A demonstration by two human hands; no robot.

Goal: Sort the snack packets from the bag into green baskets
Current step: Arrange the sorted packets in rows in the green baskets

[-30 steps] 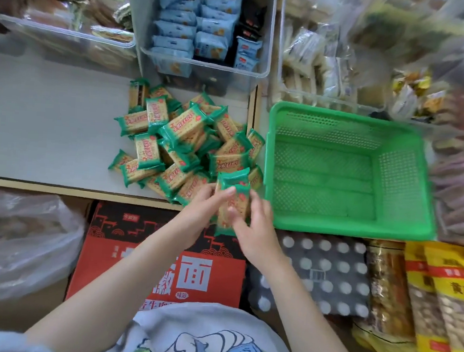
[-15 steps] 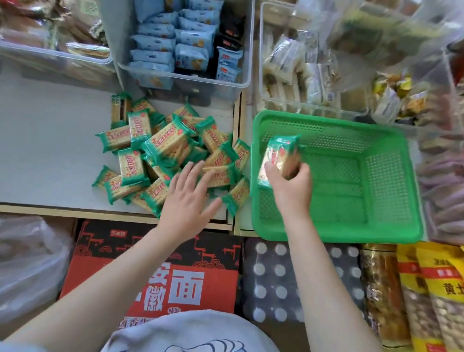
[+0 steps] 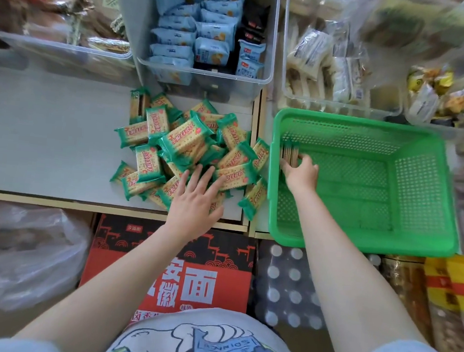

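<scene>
— So, where is the right hand (image 3: 301,173)?
— Inside the green basket (image 3: 359,242), at its left wall. It holds a few packets (image 3: 288,152) on edge there, fingers curled round them, against the wall near the far corner.
— And the basket otherwise?
— Its mesh floor shows bare past the hand. The basket sits on the right shelf board, just beside the pile (image 3: 188,150).
— The pile?
— Green-edged cracker packets, heaped on the grey shelf (image 3: 47,139), overlapping at all angles. One lies tilted at the gap by the basket's near-left corner.
— The left hand (image 3: 195,203)?
— Flat over the pile's near edge, fingers straight and spread, tips touching the packets. It grips nothing.
— What sits behind?
— Clear bins: one of blue packets (image 3: 186,30) right behind the pile, another of pale wrapped snacks (image 3: 323,60) behind the basket. Below the shelf, a red carton (image 3: 179,269) and a clear plastic bag (image 3: 22,253) at left.
</scene>
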